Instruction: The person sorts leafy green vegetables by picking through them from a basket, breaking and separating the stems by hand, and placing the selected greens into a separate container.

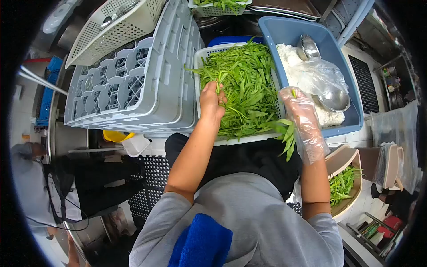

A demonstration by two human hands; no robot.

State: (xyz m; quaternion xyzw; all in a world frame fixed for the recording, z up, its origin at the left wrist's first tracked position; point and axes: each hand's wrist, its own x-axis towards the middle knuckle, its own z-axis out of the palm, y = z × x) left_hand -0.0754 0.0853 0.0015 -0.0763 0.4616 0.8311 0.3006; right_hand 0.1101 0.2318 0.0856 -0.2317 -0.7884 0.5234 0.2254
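A white perforated basket point(199, 66) in front of me is heaped with long green leafy stems point(251, 84). My bare left hand point(212, 100) is closed round some stems at the basket's left side. At the right edge, my right hand point(302, 118) wears a clear plastic glove. Its fingers are curled, with a bit of green stem showing at them and a leafy sprig point(288, 138) hanging beside the hand. Beyond it, a blue-grey tub point(354, 111) holds white rice-like grains point(289, 58), metal bowls point(334, 100) and a clear plastic bag point(320, 75).
Stacked grey glass racks point(151, 84) stand at the left, with a cream perforated basket point(129, 31) on top. A beige bin point(356, 196) with greens is at the lower right. Another person point(26, 178) is at the far left. A blue cloth point(204, 240) lies against my shirt.
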